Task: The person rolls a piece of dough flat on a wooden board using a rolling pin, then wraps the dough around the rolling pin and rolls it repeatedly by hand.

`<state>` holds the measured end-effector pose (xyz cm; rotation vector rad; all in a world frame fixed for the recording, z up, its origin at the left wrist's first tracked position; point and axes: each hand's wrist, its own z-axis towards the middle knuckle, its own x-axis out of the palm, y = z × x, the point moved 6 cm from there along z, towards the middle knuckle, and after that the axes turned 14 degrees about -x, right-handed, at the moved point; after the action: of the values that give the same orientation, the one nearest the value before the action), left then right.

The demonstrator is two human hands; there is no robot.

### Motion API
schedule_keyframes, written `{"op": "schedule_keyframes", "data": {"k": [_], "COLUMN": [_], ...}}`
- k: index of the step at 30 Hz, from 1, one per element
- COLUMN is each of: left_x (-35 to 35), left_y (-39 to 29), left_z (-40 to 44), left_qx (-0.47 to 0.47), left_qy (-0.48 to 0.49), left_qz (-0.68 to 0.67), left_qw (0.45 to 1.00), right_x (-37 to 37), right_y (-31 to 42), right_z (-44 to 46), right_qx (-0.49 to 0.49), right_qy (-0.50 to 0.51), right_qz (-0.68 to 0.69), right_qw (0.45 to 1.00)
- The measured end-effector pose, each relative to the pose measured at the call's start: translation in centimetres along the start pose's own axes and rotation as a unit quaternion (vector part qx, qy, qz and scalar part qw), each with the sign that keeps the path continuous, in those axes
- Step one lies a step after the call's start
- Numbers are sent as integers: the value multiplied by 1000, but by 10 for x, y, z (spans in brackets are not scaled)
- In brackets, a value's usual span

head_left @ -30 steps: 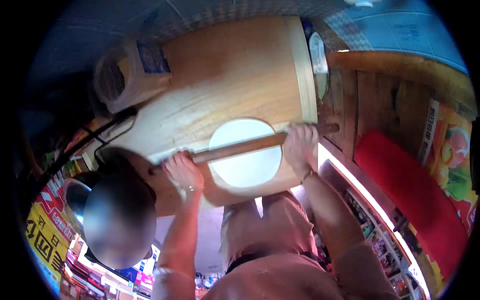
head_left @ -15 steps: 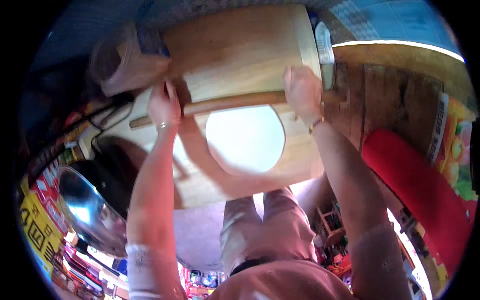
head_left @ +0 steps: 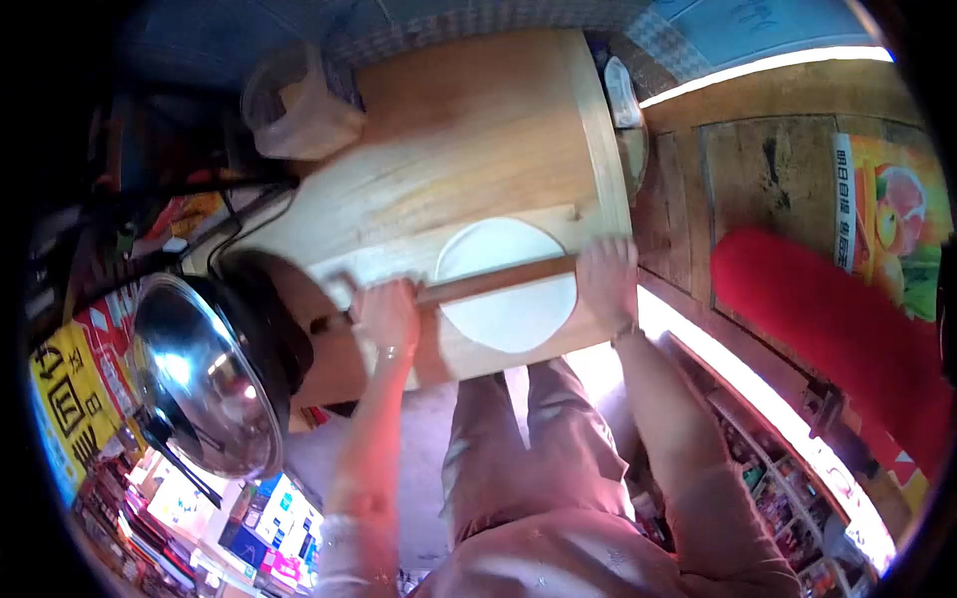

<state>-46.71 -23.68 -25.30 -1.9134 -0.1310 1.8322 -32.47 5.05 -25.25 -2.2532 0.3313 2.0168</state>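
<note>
A round sheet of white dough (head_left: 513, 321) lies flat near the front edge of the wooden board (head_left: 478, 120). Across its middle runs a wooden rolling pin (head_left: 503, 280), with dough showing on both sides. My left hand (head_left: 387, 314) is closed around the pin's left part, just left of the dough. At the other end my right hand (head_left: 606, 284) grips the pin near the board's right edge; the tip there is hidden under my fingers.
A clear plastic bag or tub (head_left: 304, 125) stands at the board's back left. A black pot with a shiny lid (head_left: 209, 374) is left of the board. On the right are a white bottle (head_left: 621, 92) and a red padded roll (head_left: 817, 329).
Both hands have drawn the rolling pin toward my body, from beyond the dough's far edge to across its middle. The view has shifted somewhat too.
</note>
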Motion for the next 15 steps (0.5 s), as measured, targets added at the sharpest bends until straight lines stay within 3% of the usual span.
{"op": "schedule_keyframes", "data": {"k": [1, 4, 6, 8, 10, 12, 14, 15], "left_x": [-12, 13, 14, 21, 15, 18, 18, 18], "left_y": [11, 14, -4, -7, 0, 13, 20, 22], "left_z": [-9, 24, 83, 113, 99, 31, 6, -4], "left_qx": [2, -76, -59, -69, -132, -92, -105, -123], "left_qy": [-35, -20, -12, -24, -33, -68, -67, -50], "left_qz": [18, 90, 88, 69, 59, 159, 123, 93], "left_qw": [999, 993, 994, 995, 989, 981, 985, 987], "right_x": [-6, 3, 0, -10, -11, 2, 3, 3], "right_y": [8, 0, -15, -21, -18, -5, -6, -7], "right_z": [-16, 16, 68, 91, 84, 29, 29, 35], "right_qx": [-20, 1, 2, 1, 4, -3, -8, -6], "right_qy": [-144, -115, -60, -78, -77, -104, -134, -71], "right_qz": [-10, 19, 41, 61, 55, 25, -9, 5], "right_qw": [989, 993, 997, 995, 995, 994, 991, 997]}}
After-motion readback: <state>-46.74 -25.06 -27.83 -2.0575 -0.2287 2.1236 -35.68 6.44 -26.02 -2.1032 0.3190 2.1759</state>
